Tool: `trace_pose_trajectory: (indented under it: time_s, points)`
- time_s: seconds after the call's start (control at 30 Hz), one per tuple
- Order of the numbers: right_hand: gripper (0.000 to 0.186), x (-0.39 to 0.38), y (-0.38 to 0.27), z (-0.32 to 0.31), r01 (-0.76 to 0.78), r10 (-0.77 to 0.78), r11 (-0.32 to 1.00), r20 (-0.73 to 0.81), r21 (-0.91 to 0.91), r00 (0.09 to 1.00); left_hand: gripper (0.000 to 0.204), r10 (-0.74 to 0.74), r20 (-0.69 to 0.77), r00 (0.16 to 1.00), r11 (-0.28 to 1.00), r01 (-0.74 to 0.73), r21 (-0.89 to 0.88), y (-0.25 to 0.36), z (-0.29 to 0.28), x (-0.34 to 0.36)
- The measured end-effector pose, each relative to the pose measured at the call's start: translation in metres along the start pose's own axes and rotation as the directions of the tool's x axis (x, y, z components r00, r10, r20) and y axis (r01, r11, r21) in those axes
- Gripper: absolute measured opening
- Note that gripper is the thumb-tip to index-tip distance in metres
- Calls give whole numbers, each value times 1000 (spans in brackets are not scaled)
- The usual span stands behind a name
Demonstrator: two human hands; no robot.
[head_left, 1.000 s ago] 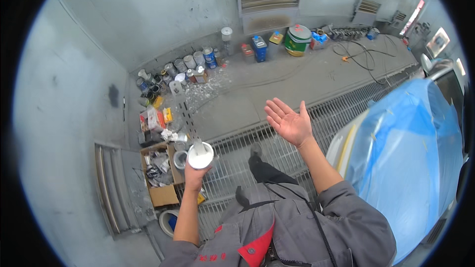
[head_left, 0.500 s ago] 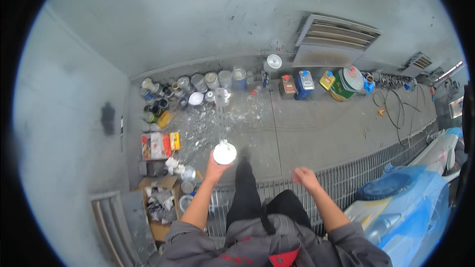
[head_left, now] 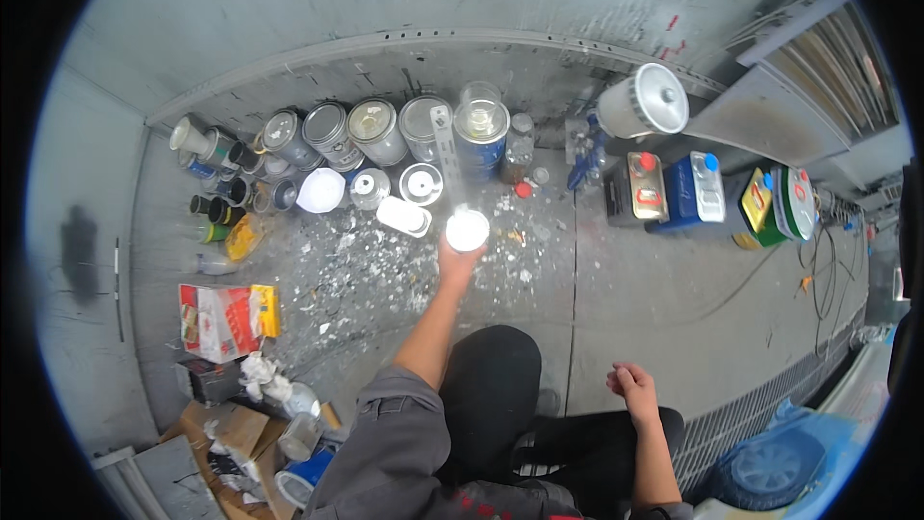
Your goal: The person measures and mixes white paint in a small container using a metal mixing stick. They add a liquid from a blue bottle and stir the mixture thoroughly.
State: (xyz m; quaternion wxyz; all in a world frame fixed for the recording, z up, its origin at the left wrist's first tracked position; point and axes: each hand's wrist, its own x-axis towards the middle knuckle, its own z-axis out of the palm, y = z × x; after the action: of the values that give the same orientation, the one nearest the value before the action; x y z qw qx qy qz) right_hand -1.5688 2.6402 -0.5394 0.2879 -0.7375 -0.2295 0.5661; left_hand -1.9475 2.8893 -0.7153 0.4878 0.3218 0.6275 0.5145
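Observation:
My left hand (head_left: 457, 265) is wrapped round a cup of white paint (head_left: 468, 231), low over the paint-spattered floor. A pale, flat mixing stick (head_left: 445, 149) stands up out of the cup, leaning toward the paint cans. Loosely curled over my right thigh, my right hand (head_left: 635, 393) shows nothing in its fingers. Just beyond the cup are a white oblong lid (head_left: 404, 218) and a round can with a white-smeared top (head_left: 421, 184). A white bowl-like container (head_left: 320, 191) sits farther left.
Several paint cans (head_left: 373, 125) line the wall. Right of them stand a lidded white pot (head_left: 640, 101), a red-capped tin (head_left: 635, 191) and a blue tin (head_left: 695, 191). At left lie a red-and-white box (head_left: 217, 323) and a cardboard box (head_left: 226, 424) of rubbish. A floor grating (head_left: 741, 424) runs at right.
I have lowered and moved closer to the cans, knees bent. My left hand has carried the cup forward and down toward them. My right hand has come down beside my thigh.

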Motion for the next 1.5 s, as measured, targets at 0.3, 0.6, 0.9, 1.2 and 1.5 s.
trace_pose_trajectory:
  time_s: [0.3,0.6,0.9,1.2,1.5]
  points:
    - [36,39,-17,28,102,-78,964,107,-245,991,97,213,-7,977,971,-211,111,-39,24,91]
    - [38,63,0,38,235,-140,794,208,-560,968,101,148,74,986,987,-151,48,-87,8,104]
    - [50,160,-87,70,430,-444,860,11,-275,896,94,-37,35,999,995,34,97,-101,-10,48]
    - [65,297,-241,149,609,-752,609,-127,-508,647,68,-136,125,983,976,112,185,-89,-140,-93]
    - [24,199,-244,168,769,-688,622,-365,149,627,58,-83,-181,980,944,136,302,-11,-206,-152]
